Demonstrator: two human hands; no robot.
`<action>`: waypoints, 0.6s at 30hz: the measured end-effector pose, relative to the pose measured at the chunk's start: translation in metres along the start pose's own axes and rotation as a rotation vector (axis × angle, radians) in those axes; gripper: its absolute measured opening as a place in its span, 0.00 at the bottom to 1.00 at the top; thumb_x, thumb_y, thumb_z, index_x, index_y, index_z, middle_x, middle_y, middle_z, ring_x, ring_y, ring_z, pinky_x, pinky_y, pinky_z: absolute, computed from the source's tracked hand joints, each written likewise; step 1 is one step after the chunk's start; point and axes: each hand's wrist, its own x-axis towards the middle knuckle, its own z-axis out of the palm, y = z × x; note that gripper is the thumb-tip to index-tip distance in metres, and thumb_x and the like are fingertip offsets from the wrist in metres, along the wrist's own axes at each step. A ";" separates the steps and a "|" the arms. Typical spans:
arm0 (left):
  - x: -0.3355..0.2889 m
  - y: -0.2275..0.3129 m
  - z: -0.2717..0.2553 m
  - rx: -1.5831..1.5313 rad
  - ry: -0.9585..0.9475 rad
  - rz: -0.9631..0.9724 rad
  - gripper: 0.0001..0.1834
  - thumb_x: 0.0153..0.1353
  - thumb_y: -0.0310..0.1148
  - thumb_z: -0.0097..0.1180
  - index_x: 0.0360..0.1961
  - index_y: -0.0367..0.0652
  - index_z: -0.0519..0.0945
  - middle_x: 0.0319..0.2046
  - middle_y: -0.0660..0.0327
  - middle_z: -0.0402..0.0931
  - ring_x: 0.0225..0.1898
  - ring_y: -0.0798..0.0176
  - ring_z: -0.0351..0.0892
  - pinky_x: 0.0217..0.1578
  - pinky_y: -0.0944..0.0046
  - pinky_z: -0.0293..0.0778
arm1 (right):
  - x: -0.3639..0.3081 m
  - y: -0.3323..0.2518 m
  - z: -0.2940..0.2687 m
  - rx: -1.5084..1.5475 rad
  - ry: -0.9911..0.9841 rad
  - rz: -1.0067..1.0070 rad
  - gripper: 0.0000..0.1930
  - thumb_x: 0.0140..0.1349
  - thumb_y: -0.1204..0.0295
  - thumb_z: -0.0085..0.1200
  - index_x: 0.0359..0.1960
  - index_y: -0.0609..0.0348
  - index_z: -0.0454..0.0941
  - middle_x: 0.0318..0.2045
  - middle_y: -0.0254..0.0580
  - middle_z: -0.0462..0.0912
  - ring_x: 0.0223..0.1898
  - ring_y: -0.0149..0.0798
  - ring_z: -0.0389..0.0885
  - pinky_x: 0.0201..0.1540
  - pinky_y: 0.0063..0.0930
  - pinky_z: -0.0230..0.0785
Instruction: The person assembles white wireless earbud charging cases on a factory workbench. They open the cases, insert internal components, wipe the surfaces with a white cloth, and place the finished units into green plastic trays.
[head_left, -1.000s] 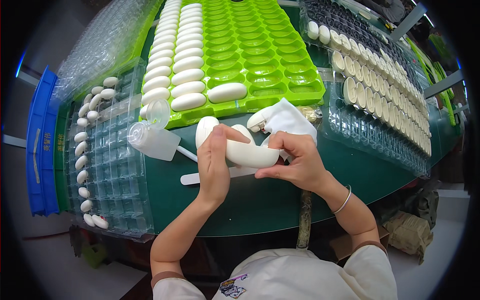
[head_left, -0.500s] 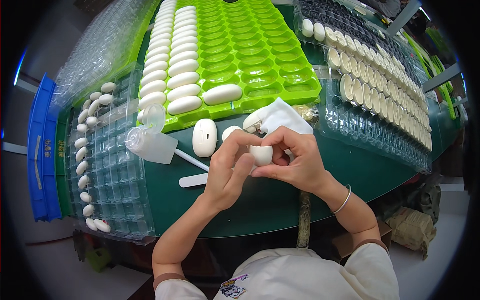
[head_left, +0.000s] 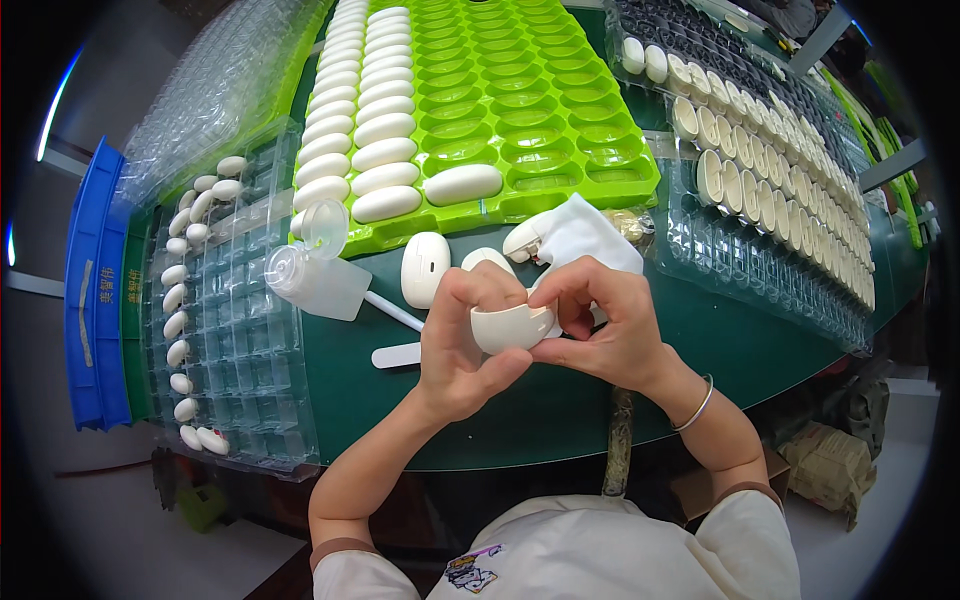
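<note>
**Gripping the white shell [head_left: 505,330] at both ends**

Held above the green table [head_left: 390,430], directly between left hand [head_left: 460,350] and right hand [head_left: 605,320], with notched rim upward and rounded side toward the near edge. Running roughly crosswise in long axis, from one hand toward the other (hard to judge exactly, with fingers covering parts of both ends). Gripped at left by curled fingers along the rim and a thumb below; pinched at right between index finger and thumb, beside the notch. Touching both hands, with neither nearer.

Note, just beyond the left fingers, a white case [head_left: 426,270] with a dark slot; beyond the right, a white cloth [head_left: 590,240]. Find a flat white stick [head_left: 397,355] left of the left hand, near a translucent bottle [head_left: 325,288]. Observe farther out a bright green tray [head_left: 470,214], partly filled with white ovals [head_left: 388,203], and, at far right, rows of cream shells [head_left: 735,190].
</note>
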 end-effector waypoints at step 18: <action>0.005 -0.001 0.003 -0.415 0.149 -0.359 0.09 0.56 0.39 0.41 0.30 0.45 0.61 0.37 0.58 0.62 0.36 0.67 0.63 0.40 0.65 0.62 | -0.007 0.003 0.000 0.067 0.057 -0.066 0.16 0.36 0.66 0.68 0.23 0.58 0.75 0.18 0.36 0.75 0.19 0.30 0.72 0.22 0.21 0.63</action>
